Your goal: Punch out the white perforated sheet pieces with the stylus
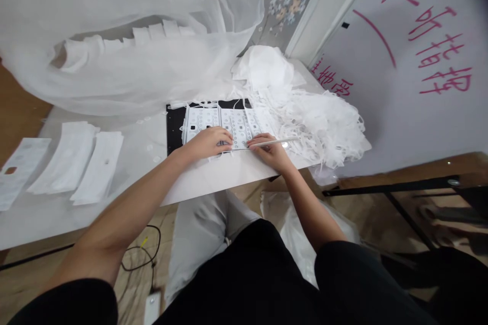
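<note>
White sheets printed with grey dots and small squares [240, 129] lie side by side on a black board [174, 129] at the table's front edge. My left hand [209, 142] rests on the left part of these sheets, fingers stretched to the right and lying fairly flat. Just right of it, my right hand [269, 152] grips a thin white stick [274, 142], whose tip points left over the sheets' lower edge. What lies under my fingers is hidden.
Stacked white strips [97, 167] lie at the left. A large translucent bag [152, 71] with rolled white pieces stands behind. Tangled white strips [324, 122] heap up at the right, beside a whiteboard [389, 86] with red writing. A black cable [160, 236] is on the floor.
</note>
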A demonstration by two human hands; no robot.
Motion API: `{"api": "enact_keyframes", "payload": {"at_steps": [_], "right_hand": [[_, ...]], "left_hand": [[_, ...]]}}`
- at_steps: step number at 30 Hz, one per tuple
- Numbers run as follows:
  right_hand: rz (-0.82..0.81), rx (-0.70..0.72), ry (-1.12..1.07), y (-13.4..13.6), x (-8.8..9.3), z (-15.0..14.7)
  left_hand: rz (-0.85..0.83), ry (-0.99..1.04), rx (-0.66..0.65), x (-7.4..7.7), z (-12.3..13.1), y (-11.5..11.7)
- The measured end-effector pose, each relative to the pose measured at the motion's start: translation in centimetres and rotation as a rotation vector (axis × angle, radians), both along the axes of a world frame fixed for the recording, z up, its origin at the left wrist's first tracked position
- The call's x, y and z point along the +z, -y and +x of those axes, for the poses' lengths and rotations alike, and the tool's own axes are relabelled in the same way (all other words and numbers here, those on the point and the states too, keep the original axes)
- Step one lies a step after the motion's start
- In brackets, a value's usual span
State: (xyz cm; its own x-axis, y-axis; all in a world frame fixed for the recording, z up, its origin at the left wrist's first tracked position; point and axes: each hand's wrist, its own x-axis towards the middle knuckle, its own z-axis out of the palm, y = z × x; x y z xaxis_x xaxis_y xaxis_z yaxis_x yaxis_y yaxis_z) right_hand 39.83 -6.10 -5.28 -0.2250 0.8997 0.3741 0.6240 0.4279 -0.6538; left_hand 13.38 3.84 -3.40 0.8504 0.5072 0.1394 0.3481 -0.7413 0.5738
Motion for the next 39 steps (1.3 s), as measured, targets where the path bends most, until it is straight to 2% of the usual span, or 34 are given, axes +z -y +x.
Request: {"api": "enact_keyframes", "payload": {"at_steps": [2,5,8,12,17,19,25,30,34,39], "right_hand": [[0.072,0.007,0.133,0.2,-0.1,-0.1],[0.202,-0.010,0.329,0.5,-0.4,-0.5],[0.279,-0.075,0.408,0.7,-0.8,-0.8],[0.249,-0.171,0.394,0.6,-1.2,-1.0],[0.150,-0.344,0.201,0.1,-0.9,-1.3],[0.130,-0.323,0.094,-0.3,-0.4,-1.9],[0.003,-0.060,-0.114,-1.1,0.3,-5.0],[-0.092,-0.097,-0.177,-1.1,-0.1,-5.5],[-0.087,-0.027,-0.187,-1.2,-0.3,-5.2],[-0.090,-0.041,-0.145,-1.3,-0.3,-5.4]], "left_hand": [[0.006,-0.002,0.012,-0.3,-0.1,-0.2],[0.038,-0.019,0.098,-1.0,-0.3,-0.8],[0.021,-0.086,0.155,-1.5,-0.5,-1.3],[0.002,-0.138,0.119,-1.5,-0.5,-1.4],[0.004,-0.140,0.108,-1.1,-0.7,-1.1],[0.005,-0.136,0.103,-1.0,-0.8,-1.1],[0.006,-0.138,0.068,-1.1,-1.0,-1.5],[-0.008,-0.151,0.047,-1.0,-1.2,-1.7],[-0.012,-0.147,0.044,-1.0,-1.3,-1.7],[-0.016,-0.125,0.037,-1.2,-1.4,-1.8]]}}
